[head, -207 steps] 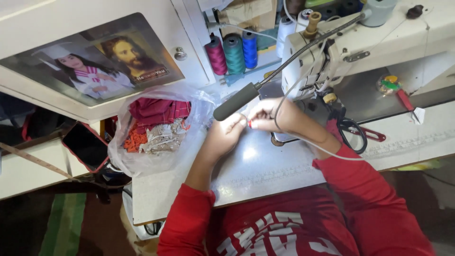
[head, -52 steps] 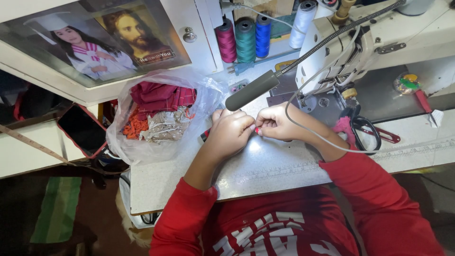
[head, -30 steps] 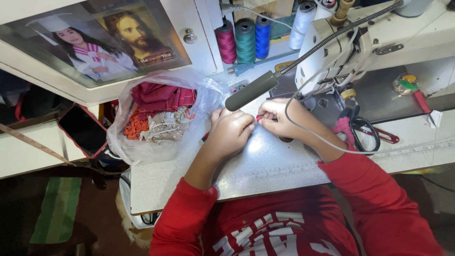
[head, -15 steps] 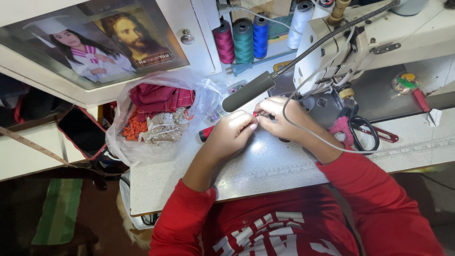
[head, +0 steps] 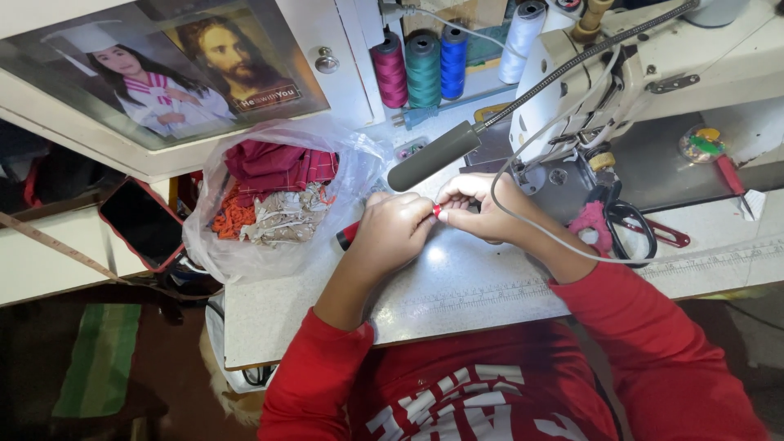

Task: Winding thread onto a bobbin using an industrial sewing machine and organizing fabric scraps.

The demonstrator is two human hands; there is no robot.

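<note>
My left hand [head: 396, 233] is closed around a slim red and black tool [head: 347, 237]. Its dark end sticks out to the left of my fist, and a red tip shows between my hands. My right hand [head: 483, 206] meets the left one, its fingertips pinched at that red tip. Both hands hover over the lit patch of the grey sewing table [head: 465, 286], just below the head of a grey gooseneck lamp [head: 433, 155]. What the fingertips are doing to the tip is too small to see.
A white sewing machine [head: 653, 65] stands at the right, with black scissors [head: 629, 224] at its base. A plastic bag of fabric scraps [head: 269, 204] lies at the left, near a phone [head: 143, 220]. Thread spools [head: 420, 69] stand behind. A thin cable [head: 572, 245] crosses my right forearm.
My hands have stayed together under the lamp, shifting only slightly. The tool's dark end now shows to the left of my left fist.
</note>
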